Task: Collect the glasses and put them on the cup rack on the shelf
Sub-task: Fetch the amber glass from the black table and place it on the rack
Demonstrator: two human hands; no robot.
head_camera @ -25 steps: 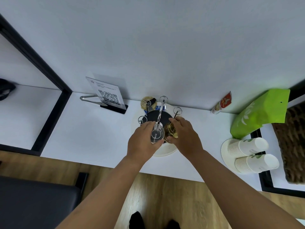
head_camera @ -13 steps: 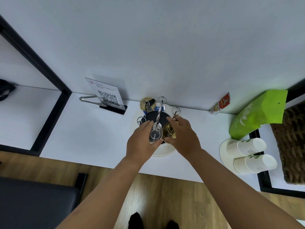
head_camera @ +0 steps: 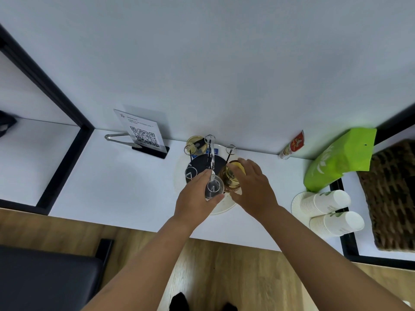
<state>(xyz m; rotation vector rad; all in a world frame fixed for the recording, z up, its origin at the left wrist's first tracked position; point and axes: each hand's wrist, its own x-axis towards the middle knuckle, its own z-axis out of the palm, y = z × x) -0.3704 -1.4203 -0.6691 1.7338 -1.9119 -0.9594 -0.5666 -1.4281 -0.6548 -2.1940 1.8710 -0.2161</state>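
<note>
Now the right hand [head_camera: 253, 189] has lifted the amber glass [head_camera: 231, 177] slightly rackward.

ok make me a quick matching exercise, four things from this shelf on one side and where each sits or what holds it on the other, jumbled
Things:
1. clear glass
2. amber glass
3. paper cups
4. metal tongs

Places:
A. behind the QR code sign, at the left
B. lying stacked on their sides, at the right
C. held by the left hand over the cup rack
D. held by the right hand at the cup rack

Pairs: 1-C, 2-D, 3-B, 4-A
</note>
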